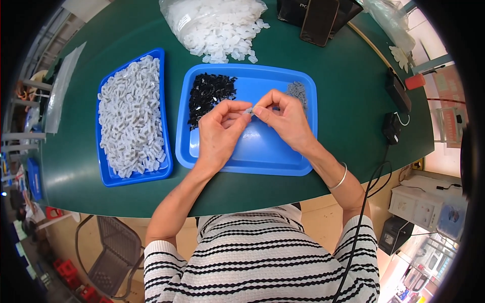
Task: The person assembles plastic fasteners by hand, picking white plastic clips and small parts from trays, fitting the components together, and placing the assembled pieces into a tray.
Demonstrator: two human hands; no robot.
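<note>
Over the middle of a shallow blue tray (245, 169), my two hands meet fingertip to fingertip. A small light-grey plastic part (248, 110) is pinched between the thumb and fingers of my left hand (218, 135). My right hand (289, 125) is closed in a pinch right beside that part; what its fingertips hold is too small to make out. Small shiny black pieces (209, 93) are heaped at the tray's left end. A little pile of tiny dark-grey pieces (297, 91) lies at its right end, partly behind my right hand.
To the left, a deeper blue tray (163, 101) is filled with light-grey plastic parts (132, 118). A clear bag (177, 17) spills translucent white pieces (222, 38) onto the green table (348, 96). A phone (319, 21) lies at the back; black adapters (398, 92) sit at the right edge.
</note>
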